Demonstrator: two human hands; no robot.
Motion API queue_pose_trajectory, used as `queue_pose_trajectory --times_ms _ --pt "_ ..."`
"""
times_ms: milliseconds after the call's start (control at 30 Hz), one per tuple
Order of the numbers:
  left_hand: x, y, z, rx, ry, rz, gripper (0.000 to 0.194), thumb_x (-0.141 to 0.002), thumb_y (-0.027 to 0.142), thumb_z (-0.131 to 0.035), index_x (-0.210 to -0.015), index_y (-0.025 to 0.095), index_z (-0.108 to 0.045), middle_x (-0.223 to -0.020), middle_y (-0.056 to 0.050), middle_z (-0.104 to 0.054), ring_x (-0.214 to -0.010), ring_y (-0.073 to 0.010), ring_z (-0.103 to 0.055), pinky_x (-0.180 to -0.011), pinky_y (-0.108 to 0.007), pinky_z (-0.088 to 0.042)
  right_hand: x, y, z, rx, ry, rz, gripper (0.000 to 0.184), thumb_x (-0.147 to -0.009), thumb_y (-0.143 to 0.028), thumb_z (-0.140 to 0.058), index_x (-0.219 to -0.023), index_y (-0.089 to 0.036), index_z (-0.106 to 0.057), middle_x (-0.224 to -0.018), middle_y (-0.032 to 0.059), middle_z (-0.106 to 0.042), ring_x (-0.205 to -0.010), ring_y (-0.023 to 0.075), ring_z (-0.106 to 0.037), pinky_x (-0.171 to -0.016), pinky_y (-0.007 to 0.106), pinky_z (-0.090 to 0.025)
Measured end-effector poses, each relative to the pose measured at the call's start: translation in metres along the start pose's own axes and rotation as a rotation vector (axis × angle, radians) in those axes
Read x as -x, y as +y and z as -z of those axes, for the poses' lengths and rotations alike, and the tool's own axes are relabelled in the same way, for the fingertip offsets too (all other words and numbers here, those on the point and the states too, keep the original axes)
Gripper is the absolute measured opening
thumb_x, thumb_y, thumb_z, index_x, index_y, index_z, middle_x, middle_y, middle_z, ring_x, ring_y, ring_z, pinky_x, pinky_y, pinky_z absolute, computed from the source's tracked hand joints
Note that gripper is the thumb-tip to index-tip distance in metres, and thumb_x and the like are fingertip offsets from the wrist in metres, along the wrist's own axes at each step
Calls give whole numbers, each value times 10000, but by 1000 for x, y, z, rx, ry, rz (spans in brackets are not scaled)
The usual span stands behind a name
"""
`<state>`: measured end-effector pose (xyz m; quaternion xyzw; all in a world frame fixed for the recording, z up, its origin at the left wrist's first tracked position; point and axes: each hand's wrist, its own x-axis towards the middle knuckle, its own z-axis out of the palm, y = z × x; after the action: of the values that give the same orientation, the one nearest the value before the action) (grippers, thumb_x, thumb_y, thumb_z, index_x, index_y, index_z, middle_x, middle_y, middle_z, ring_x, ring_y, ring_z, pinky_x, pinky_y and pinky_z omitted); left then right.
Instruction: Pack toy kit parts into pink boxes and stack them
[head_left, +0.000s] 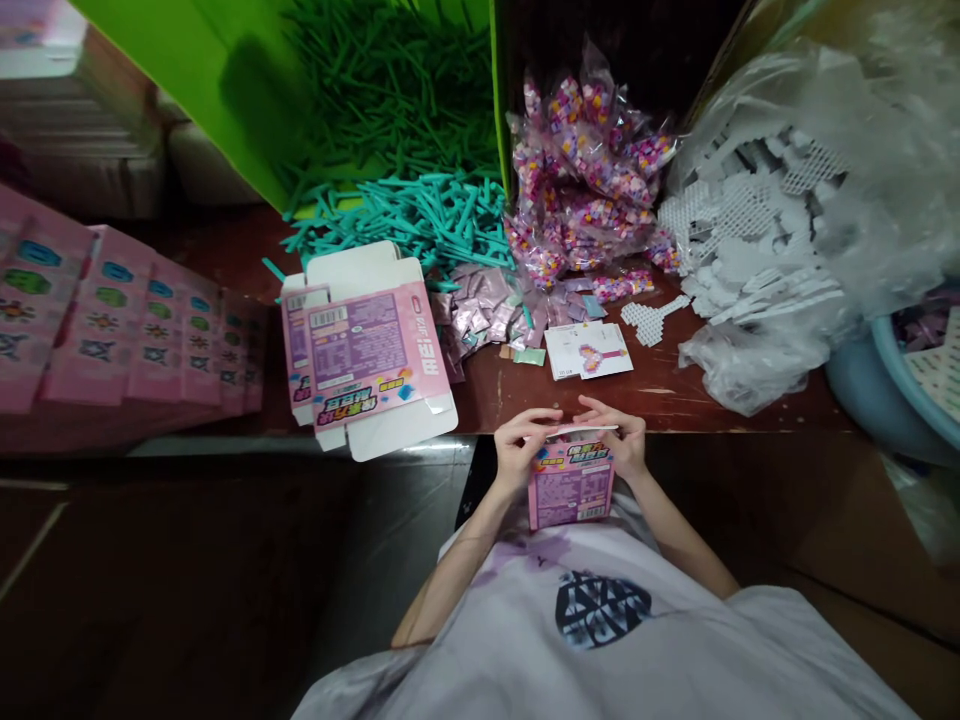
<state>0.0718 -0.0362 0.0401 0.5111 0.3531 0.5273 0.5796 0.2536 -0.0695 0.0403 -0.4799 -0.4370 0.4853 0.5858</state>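
Observation:
A small pink printed box (570, 487) stands upright against my chest, just below the table's front edge. My left hand (519, 450) grips its left upper corner, fingers curled over the top. From the other side my right hand (621, 438) holds the right upper corner, fingers pressed on the white top flap. Both hands are closed on the box.
On the dark table (675, 385) lie flat unfolded pink cartons (367, 355), a leaflet card (589, 350), a white pegboard piece (651, 322), teal sticks (420, 215), bead packets (585, 180) and a plastic bag of white boards (757, 230). Finished pink boxes (112, 325) line the left. A blue basin (900, 390) sits right.

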Motion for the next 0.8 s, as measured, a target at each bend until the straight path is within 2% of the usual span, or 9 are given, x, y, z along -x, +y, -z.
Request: queue_pose_trajectory --times_ms 67,133,233,333,433,500,600,700,800 --pt "0 1 0 -61 15 -8 226 -800 387 -674 -784 181 -765 -1026 -135 -726 -927 -257 -699 -845 -408 -543 1 -2 -1 78 28 -13 228 -776 -378 -685 -956 -261 -762 -1054 87 -738 -1036 287 -676 -957 464 -502" --pt "1 0 2 -19 -4 -5 287 -788 338 -697 -1034 196 -732 -1151 -140 -690 -964 -257 -700 -872 -414 -545 2 -4 -1 88 5 -33 321 -799 -399 -658 -1083 -268 -728 -1125 85 -717 -1025 290 -681 -941 470 -515" --pt "2 -3 6 60 -61 64 508 -774 322 -718 -1253 197 -606 -1207 -152 -663 -998 -262 -695 -884 -406 -551 3 -4 -2 68 -30 -22 264 -777 -427 -676 -939 -238 -764 -1162 96 -701 -1035 308 -676 -931 477 -527" --pt "2 -7 9 31 -90 103 383 -803 307 -692 -1160 173 -655 -1158 -149 -685 -1028 -256 -684 -912 -397 -540 3 -2 -4 74 2 -44 249 -796 -352 -677 -1012 -249 -745 -1168 87 -699 -981 276 -696 -902 449 -543" --pt "2 -7 11 -50 -101 7 186 -844 294 -645 -948 162 -724 -1057 -133 -713 -987 -240 -687 -894 -397 -538 0 -2 -2 55 -29 -19 194 -809 -289 -674 -987 -263 -745 -1154 71 -706 -955 250 -705 -891 427 -547" --pt "3 -2 16 -105 -138 -62 176 -864 292 -621 -880 161 -737 -997 -121 -723 -952 -229 -689 -867 -388 -542 -3 -4 7 69 -122 43 128 -818 -278 -666 -904 -261 -760 -1129 69 -717 -959 246 -701 -890 438 -544" --pt "8 13 26 -272 -316 -124 229 -914 297 -556 -1004 188 -737 -1056 -107 -720 -1014 -213 -671 -897 -374 -531 -6 -8 27 322 -310 187 189 -776 -267 -724 -960 -282 -765 -1206 79 -685 -1099 264 -635 -959 481 -501" --pt "16 33 32 -559 -526 -158 305 -910 341 -568 -1177 244 -679 -1279 -94 -630 -1201 -228 -582 -1015 -402 -472 -3 -12 41 569 -382 272 286 -728 -235 -777 -1002 -317 -755 -1250 63 -659 -1195 257 -560 -1001 481 -476" --pt "23 49 31 -783 -529 -97 306 -882 379 -603 -1158 280 -690 -1363 -86 -564 -1187 -240 -591 -987 -394 -493 3 -17 44 616 -377 288 264 -767 -239 -745 -1011 -340 -749 -1188 54 -694 -1155 238 -584 -966 460 -505"
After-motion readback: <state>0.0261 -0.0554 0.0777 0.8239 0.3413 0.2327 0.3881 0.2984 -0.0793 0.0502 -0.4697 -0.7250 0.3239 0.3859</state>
